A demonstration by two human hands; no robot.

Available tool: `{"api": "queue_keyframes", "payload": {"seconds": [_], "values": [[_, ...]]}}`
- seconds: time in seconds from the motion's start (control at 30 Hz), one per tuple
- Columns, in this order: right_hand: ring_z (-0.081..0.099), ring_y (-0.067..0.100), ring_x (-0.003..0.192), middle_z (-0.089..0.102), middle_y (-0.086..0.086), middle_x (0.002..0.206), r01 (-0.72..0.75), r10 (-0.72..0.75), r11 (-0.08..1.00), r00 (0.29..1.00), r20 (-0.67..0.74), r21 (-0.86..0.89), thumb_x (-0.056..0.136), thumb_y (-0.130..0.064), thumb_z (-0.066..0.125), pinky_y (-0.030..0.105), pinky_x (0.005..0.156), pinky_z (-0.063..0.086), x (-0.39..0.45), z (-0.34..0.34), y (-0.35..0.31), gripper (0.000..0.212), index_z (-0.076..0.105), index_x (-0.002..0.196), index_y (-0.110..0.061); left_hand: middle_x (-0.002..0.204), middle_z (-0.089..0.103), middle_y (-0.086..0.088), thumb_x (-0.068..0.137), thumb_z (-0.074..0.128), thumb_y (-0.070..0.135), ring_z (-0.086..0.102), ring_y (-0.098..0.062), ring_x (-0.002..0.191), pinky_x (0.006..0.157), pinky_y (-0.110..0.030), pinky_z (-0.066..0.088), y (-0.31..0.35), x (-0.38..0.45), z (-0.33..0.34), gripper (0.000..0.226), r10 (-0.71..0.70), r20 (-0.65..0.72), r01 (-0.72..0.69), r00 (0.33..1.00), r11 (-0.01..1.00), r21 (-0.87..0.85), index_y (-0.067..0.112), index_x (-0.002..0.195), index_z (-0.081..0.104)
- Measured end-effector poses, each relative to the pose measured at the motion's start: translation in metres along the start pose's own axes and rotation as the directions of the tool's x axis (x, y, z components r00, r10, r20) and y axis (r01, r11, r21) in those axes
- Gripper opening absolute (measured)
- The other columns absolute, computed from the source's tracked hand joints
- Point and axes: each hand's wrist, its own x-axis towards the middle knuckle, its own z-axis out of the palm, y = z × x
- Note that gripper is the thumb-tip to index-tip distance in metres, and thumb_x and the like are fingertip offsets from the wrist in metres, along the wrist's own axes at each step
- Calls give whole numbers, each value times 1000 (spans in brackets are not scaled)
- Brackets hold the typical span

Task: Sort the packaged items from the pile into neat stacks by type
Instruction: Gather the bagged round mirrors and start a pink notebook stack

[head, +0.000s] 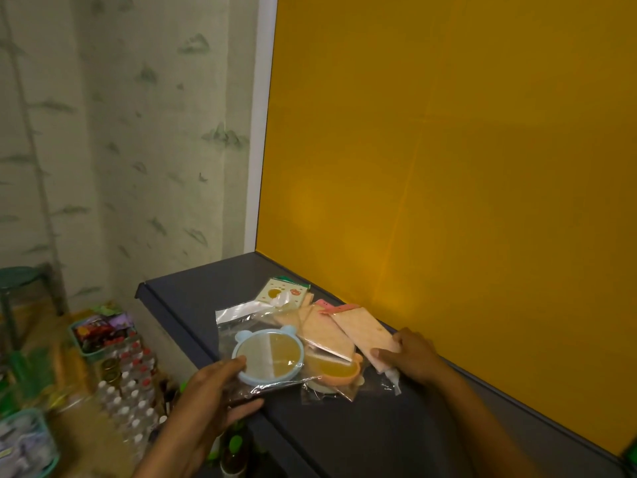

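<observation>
On the dark shelf point(193, 305) below the yellow panel point(448, 132), seen from your head camera, the pile lies straight ahead of both your hands, spread from near left to far right. Your left hand point(210, 391) grips the bagged blue-rimmed mirror point(268, 355) — thumb on its near rim, fingers curled under the clear bag — at the pile's front-left corner. Your right hand point(410, 357) pinches the near end of a pink flat packet point(365, 334), whose long axis runs away from you, up and to the left towards the panel. A second pink packet point(325, 334) lies just beside it, roughly parallel and partly over an orange-rimmed mirror point(336, 370), which sits between your hands and looks nearer the right one. A cream packet point(281, 289) lies furthest away. Judging by this, nothing is stacked yet; the coming move likely depends on drawing the pink packet back along its length, clear of its neighbour. Left of the shelf, bottles point(131, 384) and baskets of goods stand on the floor.
</observation>
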Motion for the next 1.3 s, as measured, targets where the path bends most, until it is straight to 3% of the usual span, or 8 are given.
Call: {"api": "queue_keyframes", "payload": {"seconds": [0.17, 0.3, 0.43, 0.6, 0.73, 0.93, 1.07, 1.3], "values": [[61, 21, 101, 65, 1, 107, -48, 46, 998, 998, 35, 42, 52, -78, 68, 40, 89, 53, 7, 5, 8, 78, 60, 106, -22, 105, 67, -21, 87, 62, 15, 66, -32, 92, 55, -36, 58, -2, 12, 0, 16, -20, 16, 20, 1000, 1000, 11, 6, 100, 60], [63, 19, 91, 65, 1, 98, -53, 75, 947, 995, -58, 316, 74, -39, 79, 32, 74, 54, -8, 1, 14, 29, 59, 90, -25, 105, 67, -21, 88, 62, 15, 66, -32, 91, 56, -35, 58, -4, 17, 7, 19, -23, 34, 22, 999, 1000, 21, 6, 104, 61], [62, 22, 92, 64, 6, 102, -132, 190, 889, 978, -90, 439, 89, -24, 63, 32, 70, 49, -25, -14, 34, 17, 60, 102, -13, 100, 69, -18, 89, 60, 16, 67, -29, 90, 57, -35, 60, -9, 13, 27, 19, -33, 88, 30, 996, 999, 42, 6, 105, 61], [57, 19, 58, 64, 10, 65, -161, 215, 838, 976, -43, 522, 90, -10, 52, 32, 64, 45, -66, -41, 60, 25, 65, 69, -8, 108, 68, -19, 87, 62, 18, 67, -31, 93, 61, -37, 61, -19, 6, 62, 31, -47, 174, 31, 984, 995, 91, 8, 116, 58], [60, 16, 59, 68, 14, 74, -153, 198, 804, 980, -16, 575, 93, -9, 51, 19, 55, 49, -111, -56, 80, 20, 67, 93, 4, 113, 65, -16, 87, 63, 17, 65, -32, 100, 60, -38, 61, -35, -9, 96, 35, -64, 248, 33, 967, 992, 125, 13, 121, 54], [58, 13, 55, 64, 0, 56, -82, 245, 741, 957, -155, 667, 87, 2, 51, 21, 56, 46, -174, -75, 121, 22, 66, 75, -8, 104, 66, -17, 87, 62, 13, 64, -29, 88, 58, -37, 60, -62, -49, 146, 28, -105, 332, 48, 937, 983, 176, 8, 114, 57], [60, 5, 54, 65, -7, 59, -20, 308, 694, 912, -271, 720, 90, 1, 55, 12, 52, 45, -219, -94, 148, 15, 64, 85, -10, 104, 65, -15, 87, 63, 15, 65, -28, 89, 67, -41, 59, -81, -80, 173, 28, -95, 386, 14, 918, 978, 207, 11, 113, 56], [71, 19, 77, 76, 7, 85, 78, 434, 555, 822, -368, 828, 90, -6, 62, 29, 72, 54, -303, -119, 203, 16, 63, 105, -11, 105, 63, -15, 87, 63, 18, 62, -29, 95, 71, -42, 56, -111, -146, 207, 16, -136, 465, -4, 875, 958, 287, 11, 102, 61]]}}
